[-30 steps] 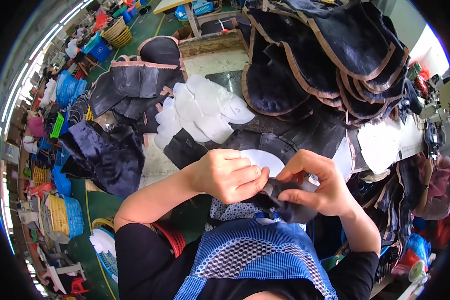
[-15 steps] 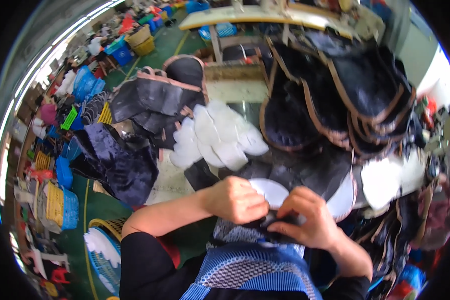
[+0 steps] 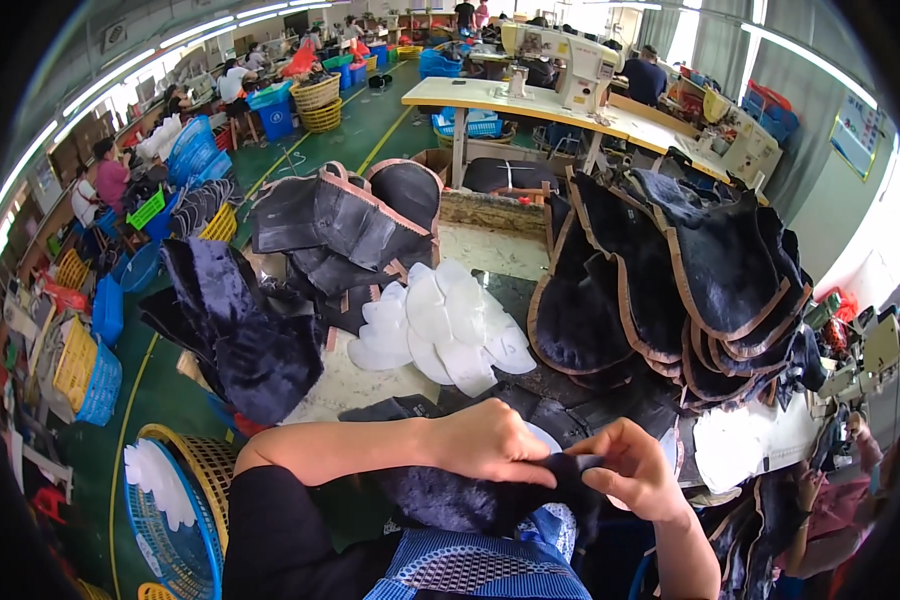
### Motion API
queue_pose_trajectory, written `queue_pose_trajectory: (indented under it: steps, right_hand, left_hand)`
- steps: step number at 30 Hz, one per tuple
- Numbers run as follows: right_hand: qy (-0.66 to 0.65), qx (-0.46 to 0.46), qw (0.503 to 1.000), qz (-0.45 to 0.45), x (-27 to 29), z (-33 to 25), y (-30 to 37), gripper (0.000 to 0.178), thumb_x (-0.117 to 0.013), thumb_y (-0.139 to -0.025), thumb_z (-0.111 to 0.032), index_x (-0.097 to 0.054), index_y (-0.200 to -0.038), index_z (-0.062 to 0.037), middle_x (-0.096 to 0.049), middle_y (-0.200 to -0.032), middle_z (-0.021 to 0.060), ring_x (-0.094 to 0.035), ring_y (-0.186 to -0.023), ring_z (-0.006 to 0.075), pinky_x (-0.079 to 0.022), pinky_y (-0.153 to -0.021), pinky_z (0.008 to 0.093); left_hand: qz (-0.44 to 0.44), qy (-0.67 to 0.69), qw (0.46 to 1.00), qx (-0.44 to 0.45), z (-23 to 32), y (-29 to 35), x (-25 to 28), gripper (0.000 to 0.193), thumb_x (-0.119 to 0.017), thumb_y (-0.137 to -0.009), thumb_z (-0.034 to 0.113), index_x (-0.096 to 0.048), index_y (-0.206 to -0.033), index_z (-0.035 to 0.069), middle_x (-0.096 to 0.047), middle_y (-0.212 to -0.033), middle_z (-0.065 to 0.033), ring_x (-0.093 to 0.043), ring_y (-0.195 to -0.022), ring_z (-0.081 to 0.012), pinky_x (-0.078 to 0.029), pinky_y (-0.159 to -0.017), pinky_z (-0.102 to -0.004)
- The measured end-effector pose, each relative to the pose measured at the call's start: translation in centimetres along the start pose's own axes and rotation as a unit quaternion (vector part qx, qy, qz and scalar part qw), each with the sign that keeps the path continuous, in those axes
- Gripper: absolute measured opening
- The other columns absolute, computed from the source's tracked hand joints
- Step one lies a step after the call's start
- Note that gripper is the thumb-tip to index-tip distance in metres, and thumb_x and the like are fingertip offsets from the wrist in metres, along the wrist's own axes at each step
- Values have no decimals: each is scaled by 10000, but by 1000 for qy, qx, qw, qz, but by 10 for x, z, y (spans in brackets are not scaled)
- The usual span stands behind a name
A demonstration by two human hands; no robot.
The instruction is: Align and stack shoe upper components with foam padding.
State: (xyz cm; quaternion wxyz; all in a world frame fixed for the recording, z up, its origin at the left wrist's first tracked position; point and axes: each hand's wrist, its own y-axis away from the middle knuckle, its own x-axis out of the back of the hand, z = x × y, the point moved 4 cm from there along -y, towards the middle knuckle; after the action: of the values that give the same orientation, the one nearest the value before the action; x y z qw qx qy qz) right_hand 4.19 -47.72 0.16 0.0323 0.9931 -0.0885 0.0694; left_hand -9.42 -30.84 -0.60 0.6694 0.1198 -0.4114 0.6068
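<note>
A dark plush fabric piece [image 3: 445, 500] hangs in front of me over my blue patterned apron. My left hand [image 3: 485, 440] is closed on its upper edge, thumb and fingers pressed together. Close by, my right hand [image 3: 632, 468] pinches the same piece between thumb and fingertips. Part of a white rounded piece shows behind the hands. Just beyond them, overlapping white petal-shaped pieces [image 3: 450, 320] lie on the worktable [image 3: 485, 250]. Flat black pieces [image 3: 560, 415] spread between that pile and my hands.
Black plush pieces with brown edging [image 3: 720, 265] are heaped at the right. Black pieces with pink edging [image 3: 320, 225] and navy plush [image 3: 270, 350] lie at the left. Baskets [image 3: 185, 520] stand lower left. A sewing machine [image 3: 585, 65] sits farther off; a person works at far right.
My view has tilted upward, showing more of the room. Both hands still grip the dark piece, which now shows more of its plush side. The left fingers have moved closer to the right hand.
</note>
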Motion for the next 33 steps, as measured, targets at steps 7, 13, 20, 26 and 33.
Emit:
queue_pose_trajectory:
  steps: [7, 13, 20, 26, 33]
  right_hand:
    - [-113, -31, 989, 85, 4, 13, 12, 236, -679, -1019, -142, -637, -1159, 44, -709, -1091, 112, -678, -1001, 127, -554, -890, 263]
    - [-136, -107, 985, -22, -8, 18, 4, 410, -826, -891, -79, -639, -1244, 13, -664, -1056, 19, -605, -919, 67, -514, -826, 213]
    - [149, 30, 985, 76, -1, 4, 12, 177, -758, -888, -58, -669, -1013, 30, -642, -860, 132, -659, -788, 237, -523, -712, 343]
    - [2, -29, 940, 340, 33, 40, 76, 186, -672, -1001, -94, -505, -935, -44, -461, -747, -57, -400, -697, 13, -312, -609, 207]
    - [427, 67, 781, 451, 27, 37, 105, 114, -619, -961, -27, -561, -1048, 17, -575, -798, 135, -556, -649, 259, -444, -617, 349]
  left_hand:
    - [-20, 84, 992, 93, -10, -7, -8, 290, -743, -934, 326, -740, -929, 36, -662, -750, -194, -626, -647, -392, -482, -570, -408]
    - [-35, 7, 999, 22, 1, -9, -4, 302, -719, -936, 335, -658, -842, 55, -647, -720, -145, -651, -688, -374, -499, -580, -430]
    - [-48, 9, 997, 59, -14, 3, -5, 377, -748, -907, 399, -660, -794, 50, -632, -689, -145, -643, -660, -363, -496, -584, -428]
    - [-81, 213, 927, 299, -33, 46, 20, 240, -860, -845, 217, -727, -898, 24, -692, -745, -27, -610, -654, -119, -465, -620, -280]
    - [130, 373, 826, 402, -48, 62, -32, 197, -763, -967, 169, -622, -947, 34, -634, -823, 63, -543, -773, -20, -455, -706, -214]
